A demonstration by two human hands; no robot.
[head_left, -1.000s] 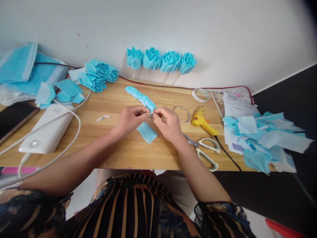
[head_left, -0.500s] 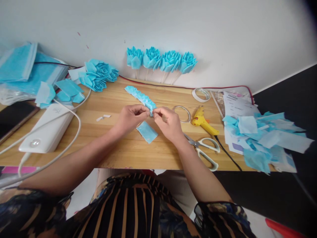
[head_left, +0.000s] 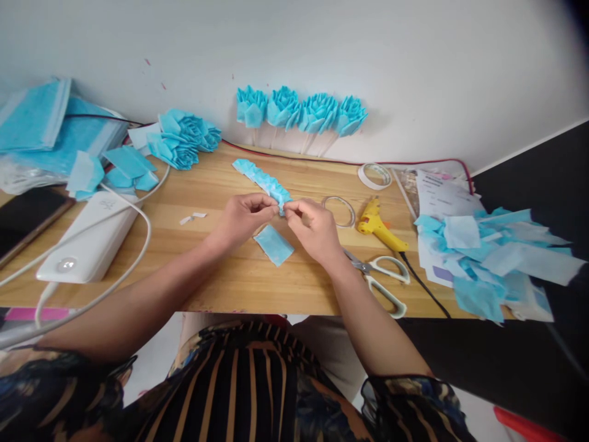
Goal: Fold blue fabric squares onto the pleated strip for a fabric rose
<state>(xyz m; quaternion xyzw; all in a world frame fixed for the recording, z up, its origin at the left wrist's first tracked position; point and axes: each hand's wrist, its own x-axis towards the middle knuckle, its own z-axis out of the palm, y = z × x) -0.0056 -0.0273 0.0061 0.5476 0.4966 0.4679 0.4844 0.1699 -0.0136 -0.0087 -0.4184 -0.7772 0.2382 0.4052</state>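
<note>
In the middle of the table my left hand (head_left: 248,215) and my right hand (head_left: 313,227) meet, fingertips pinched together. Between them is a small blue fabric piece (head_left: 281,210), mostly covered by the fingers. It lies at the near end of a slanting row of folded blue fabric petals (head_left: 260,177); whether it touches the row I cannot tell. Just below my fingers, a flat blue fabric rectangle (head_left: 275,245) rests on the wood. Scissors (head_left: 389,279) with white handles lie right of my right wrist, partly behind it.
Fabric roses on sticks (head_left: 317,113) lean against the wall; more roses (head_left: 181,140) lie left. On the right are tape rolls (head_left: 374,176), a yellow glue gun (head_left: 381,228) and blue scraps (head_left: 488,245). A white power bank (head_left: 87,239), phone (head_left: 30,215) and masks (head_left: 37,116) occupy the left.
</note>
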